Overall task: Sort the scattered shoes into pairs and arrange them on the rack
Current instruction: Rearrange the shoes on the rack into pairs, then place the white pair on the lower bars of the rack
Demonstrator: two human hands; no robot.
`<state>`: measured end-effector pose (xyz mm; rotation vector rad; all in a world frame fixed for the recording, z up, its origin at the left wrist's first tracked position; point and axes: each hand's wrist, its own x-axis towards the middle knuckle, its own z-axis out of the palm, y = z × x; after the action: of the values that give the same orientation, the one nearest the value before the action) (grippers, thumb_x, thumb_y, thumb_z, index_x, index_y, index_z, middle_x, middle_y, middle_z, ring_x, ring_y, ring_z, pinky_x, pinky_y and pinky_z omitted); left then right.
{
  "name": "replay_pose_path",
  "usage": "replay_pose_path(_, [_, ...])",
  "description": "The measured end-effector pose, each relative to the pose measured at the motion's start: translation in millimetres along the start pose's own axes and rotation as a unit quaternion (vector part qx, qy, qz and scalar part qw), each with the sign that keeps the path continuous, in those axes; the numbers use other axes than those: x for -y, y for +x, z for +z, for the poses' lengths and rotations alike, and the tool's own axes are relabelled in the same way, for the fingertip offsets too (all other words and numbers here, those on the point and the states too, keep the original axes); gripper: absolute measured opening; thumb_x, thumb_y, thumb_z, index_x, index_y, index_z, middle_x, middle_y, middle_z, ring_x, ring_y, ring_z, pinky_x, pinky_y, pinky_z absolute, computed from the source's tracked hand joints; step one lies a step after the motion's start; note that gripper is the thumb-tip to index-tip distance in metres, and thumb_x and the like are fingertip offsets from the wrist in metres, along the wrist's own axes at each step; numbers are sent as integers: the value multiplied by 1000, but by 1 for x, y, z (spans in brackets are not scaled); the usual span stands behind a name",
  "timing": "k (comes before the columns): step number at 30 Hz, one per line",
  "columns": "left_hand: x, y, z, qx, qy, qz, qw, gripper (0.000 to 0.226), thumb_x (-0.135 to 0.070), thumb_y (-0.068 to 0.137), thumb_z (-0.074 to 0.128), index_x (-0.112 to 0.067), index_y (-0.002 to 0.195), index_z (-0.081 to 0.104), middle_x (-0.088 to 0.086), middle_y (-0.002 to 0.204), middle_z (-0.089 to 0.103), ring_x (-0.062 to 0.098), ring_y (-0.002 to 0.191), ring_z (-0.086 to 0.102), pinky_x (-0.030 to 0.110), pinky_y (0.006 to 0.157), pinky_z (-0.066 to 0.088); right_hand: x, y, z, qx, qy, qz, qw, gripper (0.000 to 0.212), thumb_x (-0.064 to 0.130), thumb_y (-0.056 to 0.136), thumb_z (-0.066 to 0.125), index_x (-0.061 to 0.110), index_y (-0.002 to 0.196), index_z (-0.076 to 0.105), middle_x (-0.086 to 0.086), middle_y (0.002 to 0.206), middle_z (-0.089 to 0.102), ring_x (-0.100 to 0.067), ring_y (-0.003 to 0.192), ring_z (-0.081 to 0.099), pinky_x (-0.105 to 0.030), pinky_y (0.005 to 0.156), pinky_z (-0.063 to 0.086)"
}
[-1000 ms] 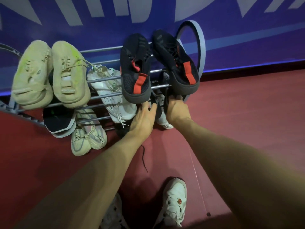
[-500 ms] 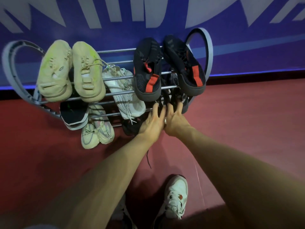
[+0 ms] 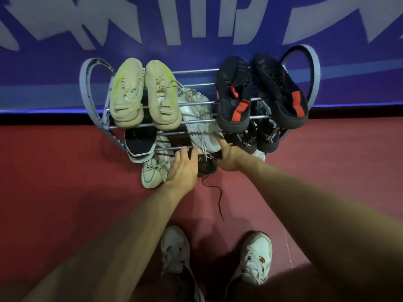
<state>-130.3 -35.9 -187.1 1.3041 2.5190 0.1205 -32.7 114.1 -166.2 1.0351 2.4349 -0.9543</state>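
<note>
- Shifted leftward along the rack point(image 3: 92, 101) in the last second — both hands gone from under the black-and-red pair point(image 3: 259, 94) to the middle, by the white sneaker point(image 3: 201, 123).
- Black-and-red pair left lying on the top rails at the right end, side by side; beige pair point(image 3: 146, 94) likewise at the left end. Judged settled.
- White sneaker lying alone between those pairs, toe sloping down toward the front rail, laces dangling.
- Right hand point(image 3: 229, 155) now at that sneaker's toe, index finger stretched up along its side, other fingers tucked beneath — whether gripping or only touching, cannot tell.
- Left hand point(image 3: 183, 168) open and relaxed, fingertips at the front rail, holding nothing.
- Lower down: dark pair point(image 3: 259, 138) at right, a black shoe with white sole point(image 3: 139, 144) and pale striped shoes point(image 3: 154, 171) at left, partly hidden by rails.
- Dark shoe point(image 3: 207, 165) between the hands, lace trailing on the red floor point(image 3: 65, 182).
- Probable next step: pairing up the white sneaker; its mate not clearly seen.
</note>
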Motion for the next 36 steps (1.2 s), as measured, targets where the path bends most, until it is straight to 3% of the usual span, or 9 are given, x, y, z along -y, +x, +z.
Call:
replay_pose_path(3, [7,9,1,22,3,-9,1000,90,-7,87,63,-14,160,9,12,155,25,34,136,34,46,108,39,11,22,6,-24,146,8,989,87,20,92,66,30,162,16,-13,139,60,-25,114,61,-35,102,49])
replay_pose_path(5, [9,15,3,46,-16,13,999,91,-9,90,61,-12,161,5,9,161,23,34,139,32,48,111,35,14,36,13,-37,283,36,958,75,13,89,66,34,155,36,-7,126,63,-23,101,64,-33,81,56])
replay_pose_path(9, [10,16,3,101,-51,46,992,91,2,90,49,-15,161,-6,6,168,10,29,146,25,43,114,30,21,43,28,-45,611,104,783,43,-1,88,55,15,127,65,-11,92,63,-19,75,60,-28,61,49])
replay_pose_path(11, [11,13,-2,134,-54,52,988,91,0,91,48,-22,161,-6,8,164,13,32,141,35,44,110,36,24,42,33,-51,649,125,749,34,0,89,54,17,113,71,-8,84,65,-17,70,60,-27,60,49])
replay_pose_path(20, [38,12,-34,203,21,92,975,80,-12,89,45,-34,160,15,11,143,43,35,132,47,49,107,44,3,8,57,-147,508,160,834,34,1,94,48,12,115,73,-7,83,71,-22,69,62,-29,59,55])
replay_pose_path(23, [51,8,-40,110,55,112,986,64,-11,88,47,-22,150,37,4,140,46,29,131,43,47,108,42,-16,-17,68,-127,442,172,871,36,8,75,47,22,96,72,-10,85,74,-29,74,69,-50,80,63])
replay_pose_path(28, [34,3,-40,10,3,166,986,41,-8,85,50,-19,125,49,3,127,48,25,121,43,46,100,46,-36,-64,44,-124,364,144,912,32,0,95,39,13,98,68,-8,83,74,-15,66,73,-22,59,59])
replay_pose_path(32, [13,3,-33,-85,33,208,974,38,-11,82,53,-17,119,51,4,119,48,26,110,45,41,96,43,-59,-72,29,-117,365,102,918,34,-2,97,36,13,93,67,-16,86,74,-25,73,76,-48,82,63])
replay_pose_path(36, [1,12,-36,-128,77,183,972,48,-18,78,58,-19,125,50,5,125,46,27,111,45,41,92,34,-64,-73,5,-94,306,73,944,32,-5,98,36,10,93,64,-16,82,73,-18,66,74,-40,77,64])
